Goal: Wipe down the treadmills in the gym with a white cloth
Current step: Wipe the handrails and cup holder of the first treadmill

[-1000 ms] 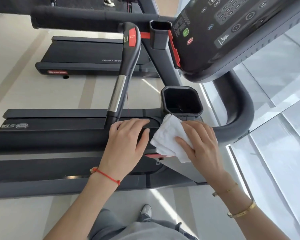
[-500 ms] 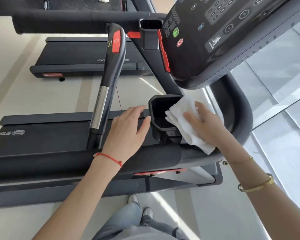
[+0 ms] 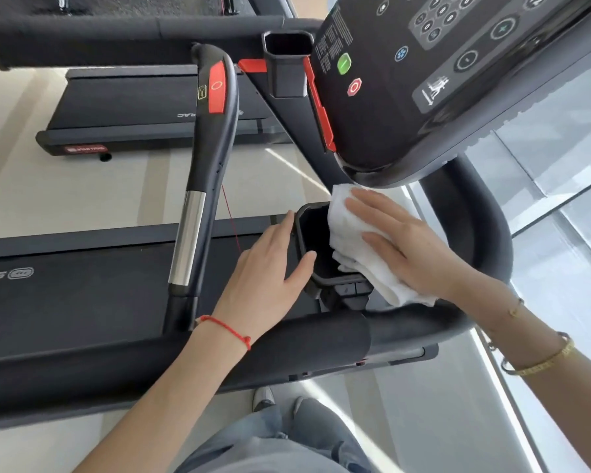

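Wiping the cup holder (image 3: 313, 233) at frame center: my right hand (image 3: 410, 247) presses the cloth (image 3: 352, 247) flat-fingered on its right rim, left hand (image 3: 270, 268) open, steadying the left side. Next: probably push cloth inside.

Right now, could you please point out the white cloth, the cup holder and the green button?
white cloth (image 3: 347, 233): head view, its folded middle.
cup holder (image 3: 335, 280): head view, near rim.
green button (image 3: 344, 64): head view, its centre.

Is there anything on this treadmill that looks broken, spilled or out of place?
Nothing stands out. The right hand presses the cloth on the cup holder rim, the left hand steadies the holder, and no spill or damage shows.
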Tool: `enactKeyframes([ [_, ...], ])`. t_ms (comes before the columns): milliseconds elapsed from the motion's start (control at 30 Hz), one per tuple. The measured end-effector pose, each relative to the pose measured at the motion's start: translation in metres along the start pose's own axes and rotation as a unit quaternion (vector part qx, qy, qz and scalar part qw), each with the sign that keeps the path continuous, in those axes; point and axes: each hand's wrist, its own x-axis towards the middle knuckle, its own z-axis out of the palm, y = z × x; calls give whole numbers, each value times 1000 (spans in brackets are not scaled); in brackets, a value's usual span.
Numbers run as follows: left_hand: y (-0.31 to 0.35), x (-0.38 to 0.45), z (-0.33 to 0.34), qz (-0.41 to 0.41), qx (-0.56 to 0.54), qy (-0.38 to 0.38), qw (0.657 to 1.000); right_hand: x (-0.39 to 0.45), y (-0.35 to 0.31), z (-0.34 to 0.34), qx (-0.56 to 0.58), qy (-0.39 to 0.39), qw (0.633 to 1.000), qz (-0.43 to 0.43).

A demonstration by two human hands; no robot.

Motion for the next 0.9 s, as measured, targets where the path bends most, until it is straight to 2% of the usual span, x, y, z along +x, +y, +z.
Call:
enactKeyframes([
  [133, 2, 0, 0, -11, -9, 7, 1000, 43, -2, -2, -44, -89, 991, -86],
  [267, 3, -3, 0, -32, -21, 32, 999, 72, -8, 9, -105, -129, 976, -142],
  [367, 3, -3, 0, -41, -29, 39, 998, 61, 5, 4, -101, -110, 981, -124],
  [567, 2, -1, 2, -41, -35, 33, 998, 16, 25, -2, 14, -91, 996, -17],
  [633, 2, 1, 2, -40, -36, 33, 998, 19, 21, -2, -19, -88, 995, -36],
  [767, 1, 2, 2, -41, -32, 33, 998, 52, 3, 6, -127, -97, 979, -126],
  [900, 1, 0, 2, -38, -28, 31, 998, 51, 1, 11, -146, -87, 979, -112],
])
